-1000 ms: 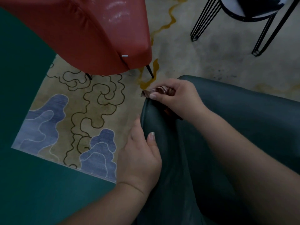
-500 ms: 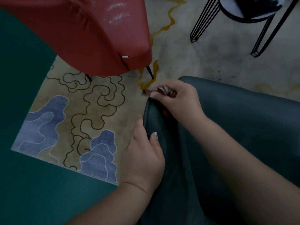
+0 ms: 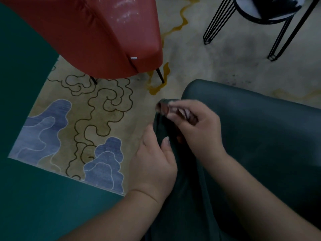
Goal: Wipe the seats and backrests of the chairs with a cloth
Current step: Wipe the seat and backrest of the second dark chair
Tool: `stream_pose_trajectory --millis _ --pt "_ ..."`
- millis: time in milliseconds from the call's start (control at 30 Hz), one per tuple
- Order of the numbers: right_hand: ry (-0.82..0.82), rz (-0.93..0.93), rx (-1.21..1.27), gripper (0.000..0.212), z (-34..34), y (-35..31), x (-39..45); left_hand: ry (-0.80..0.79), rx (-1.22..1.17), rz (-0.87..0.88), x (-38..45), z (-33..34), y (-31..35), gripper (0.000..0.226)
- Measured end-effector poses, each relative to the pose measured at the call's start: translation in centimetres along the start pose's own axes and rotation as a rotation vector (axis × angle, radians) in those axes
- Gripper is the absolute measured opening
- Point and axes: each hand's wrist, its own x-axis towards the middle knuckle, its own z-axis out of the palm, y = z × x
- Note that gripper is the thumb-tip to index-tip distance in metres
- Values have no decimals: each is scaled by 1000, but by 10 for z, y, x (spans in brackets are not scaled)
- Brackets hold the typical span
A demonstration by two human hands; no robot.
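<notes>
Your right hand (image 3: 198, 126), clutching the cloth (image 3: 166, 106), has lifted slightly off the green chair (image 3: 251, 129) edge, mid-stroke; your left hand (image 3: 154, 164) still grips that edge, steadying it.

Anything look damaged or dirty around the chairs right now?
Yes: dark smudges soil the pale rug between the dark green chair and the black wire-legged stool. The red chair shows no visible damage.

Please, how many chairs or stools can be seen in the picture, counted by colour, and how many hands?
Red chair: 1
Dark green chair: 1
Black wire-legged stool: 1
Hands: 2, the left hand on the green chair's edge, the right hand holding a cloth
Total: 3 seats, 2 hands
</notes>
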Motion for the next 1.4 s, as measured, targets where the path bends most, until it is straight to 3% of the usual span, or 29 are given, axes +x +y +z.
stream_pose_trajectory --millis 100,267,500,567,700,867,933,1033,1100,1200,1333,1400 --pt "-4 -24 -3 22 0 2 -6 9 -30 -3 0 0 -1 58" --pt "49 238 9 15 14 5 43 12 -61 -13 -1 1 -1 53" --pt "-211 -234 -169 20 -4 -5 9 37 -71 -23 1 2 -3 41" --pt "-192 -220 -235 17 2 -7 28 27 -65 -23 0 2 -3 47" --pt "-104 91 -133 17 12 -5 53 21 -85 -12 -2 2 -3 50" --pt "-11 -102 -116 19 3 -6 -6 44 -61 8 -1 2 -5 47" --pt "61 4 -62 17 8 -2 -3 42 -48 7 0 3 -5 48" --pt "185 391 128 9 14 6 32 34 -55 8 0 3 -4 50" --pt "187 490 188 11 12 11 44 35 -54 21 0 3 -4 51" --pt "146 415 119 12 4 7 15 45 -40 20 0 4 -5 50" --pt "128 141 -31 22 -9 -3 -55 44 -53 28 0 3 -5 47" --pt "143 136 -14 22 -8 0 -65 44 -52 28 1 3 -6 47"
